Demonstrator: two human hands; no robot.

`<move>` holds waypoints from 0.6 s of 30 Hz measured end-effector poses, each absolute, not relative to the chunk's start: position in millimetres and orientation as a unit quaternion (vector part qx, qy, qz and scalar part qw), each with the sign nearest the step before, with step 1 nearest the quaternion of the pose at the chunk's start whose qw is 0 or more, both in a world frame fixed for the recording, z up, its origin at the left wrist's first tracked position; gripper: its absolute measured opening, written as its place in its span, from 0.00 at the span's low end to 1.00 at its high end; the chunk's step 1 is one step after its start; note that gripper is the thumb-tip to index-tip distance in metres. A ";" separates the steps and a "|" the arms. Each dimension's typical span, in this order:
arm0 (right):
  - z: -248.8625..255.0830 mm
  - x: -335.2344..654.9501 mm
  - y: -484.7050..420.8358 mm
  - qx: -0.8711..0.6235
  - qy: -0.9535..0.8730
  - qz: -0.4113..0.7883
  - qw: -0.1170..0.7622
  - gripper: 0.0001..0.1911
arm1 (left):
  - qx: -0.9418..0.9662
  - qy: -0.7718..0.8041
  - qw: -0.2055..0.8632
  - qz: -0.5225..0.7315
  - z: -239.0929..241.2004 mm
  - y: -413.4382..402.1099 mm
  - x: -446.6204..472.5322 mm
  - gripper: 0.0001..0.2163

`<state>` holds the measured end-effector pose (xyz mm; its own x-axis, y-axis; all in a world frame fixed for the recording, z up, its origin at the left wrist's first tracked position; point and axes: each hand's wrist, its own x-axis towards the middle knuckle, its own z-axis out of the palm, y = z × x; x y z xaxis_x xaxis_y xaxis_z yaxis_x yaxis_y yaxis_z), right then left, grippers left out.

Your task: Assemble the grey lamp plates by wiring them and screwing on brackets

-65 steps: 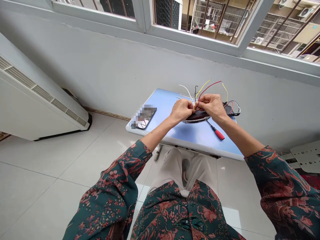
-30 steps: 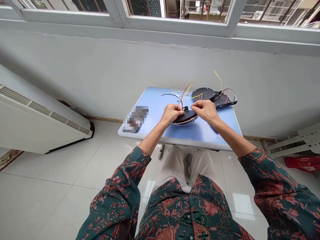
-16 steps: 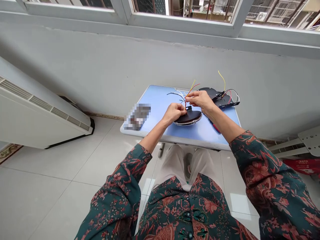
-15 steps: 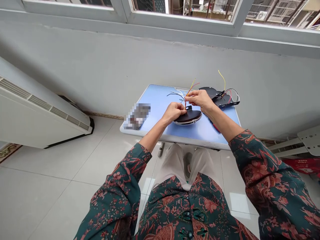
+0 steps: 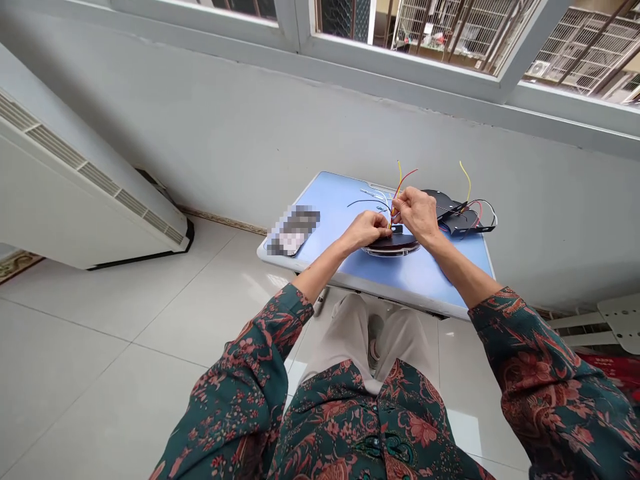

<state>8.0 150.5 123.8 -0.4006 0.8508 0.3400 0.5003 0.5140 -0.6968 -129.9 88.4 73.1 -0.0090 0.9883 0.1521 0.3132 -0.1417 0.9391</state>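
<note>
A round black lamp-like unit (image 5: pixel 389 244) with a clear rim lies on the blue tabletop. Yellow, red, white and black wires (image 5: pixel 399 177) come up from its top. My left hand (image 5: pixel 367 230) is closed in a pinch at the base of these wires, just above the black disc. Higher on the same bundle, the fingers of my right hand (image 5: pixel 417 212) are pinched round the wires; its back hides part of them. Behind my right wrist lies a second black unit (image 5: pixel 463 217) with a metal bracket and its own loose wires.
The small blue table (image 5: pixel 340 190) stands against a grey wall below a window. A blurred-out phone-like object (image 5: pixel 295 230) lies at its left end. To the left is a white vented appliance (image 5: pixel 85 167); at right stands a white slotted frame (image 5: pixel 620 313).
The view has tilted and shifted, so the table appears farther right. My right hand has turned with its back upward and come lower, closer to my left hand, which keeps its pinch.
</note>
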 end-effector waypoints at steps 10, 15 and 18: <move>129.7 -0.6 148.7 -0.451 -0.795 0.219 0.341 0.10 | 0.632 0.529 0.360 0.436 69.2 91.2 -130.2 0.06; 128.9 -4.1 152.2 -0.457 -0.794 0.213 0.340 0.10 | 0.649 0.521 0.354 0.427 67.8 93.3 -129.5 0.07; 126.6 -4.3 154.6 -0.454 -0.782 0.244 0.350 0.10 | 0.656 0.512 0.349 0.431 66.1 92.7 -129.8 0.07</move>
<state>-4.3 154.6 126.6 -0.3429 0.8808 0.3264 0.5397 0.4692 -0.6990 -129.8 92.7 66.1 0.1035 0.9727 0.2077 0.3707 -0.2315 0.8994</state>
